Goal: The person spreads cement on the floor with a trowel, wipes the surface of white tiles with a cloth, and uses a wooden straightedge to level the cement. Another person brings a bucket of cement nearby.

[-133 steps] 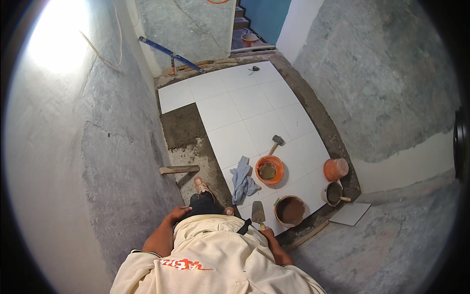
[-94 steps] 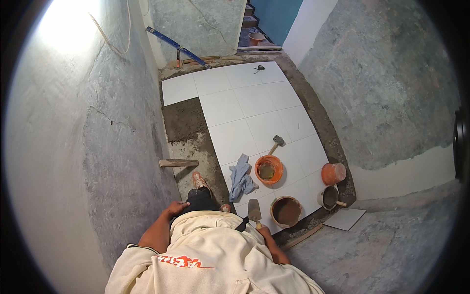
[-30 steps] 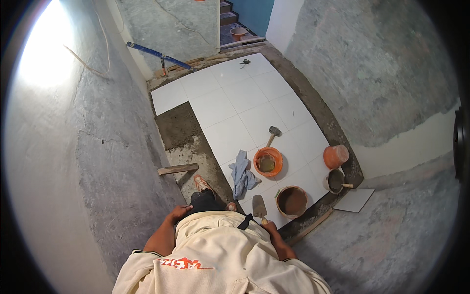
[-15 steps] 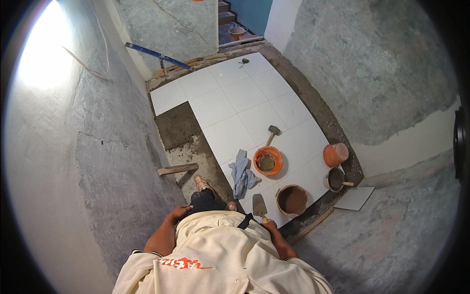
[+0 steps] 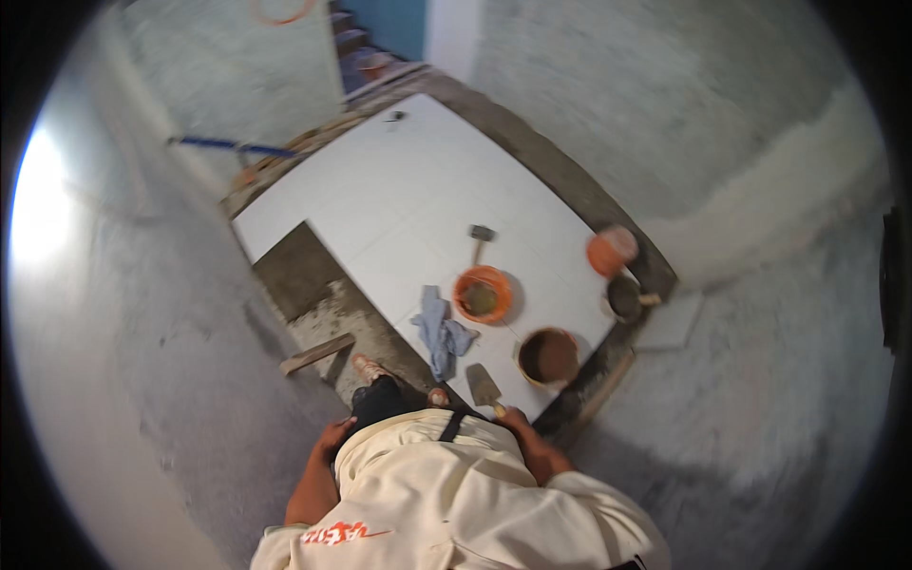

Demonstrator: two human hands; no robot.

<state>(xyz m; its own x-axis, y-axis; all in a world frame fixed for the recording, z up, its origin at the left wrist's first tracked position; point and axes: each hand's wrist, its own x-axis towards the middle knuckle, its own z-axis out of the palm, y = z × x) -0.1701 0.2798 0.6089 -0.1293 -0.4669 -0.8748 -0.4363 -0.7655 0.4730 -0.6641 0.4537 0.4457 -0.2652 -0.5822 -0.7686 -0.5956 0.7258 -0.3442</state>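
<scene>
My right hand (image 5: 516,419) is closed around the wooden handle of a trowel (image 5: 483,384). Its flat grey blade points forward over the white tiles, beside a bucket of brown mix (image 5: 548,358). Against the side of my dark trousers (image 5: 382,403) rests my left hand (image 5: 336,436), its fingers too blurred to make out. In front of me a crumpled blue-grey cloth (image 5: 439,332) lies on the tiled floor (image 5: 380,228). An orange bucket (image 5: 482,294) stands just past it, and a mallet (image 5: 481,241) with a dark head lies behind that bucket.
Left of the tiles are bare mortar (image 5: 299,269) and a wooden block (image 5: 318,354). An orange bucket lying tipped (image 5: 611,251), a dark pail (image 5: 623,297) and a loose tile (image 5: 671,323) are at the right. A blue level (image 5: 233,145) leans at the far left, near a doorway.
My view has swung, so the floor and tools sit further left in the picture, and it is blurrier. The trowel stays in my right hand; my left hand remains at my trousers.
</scene>
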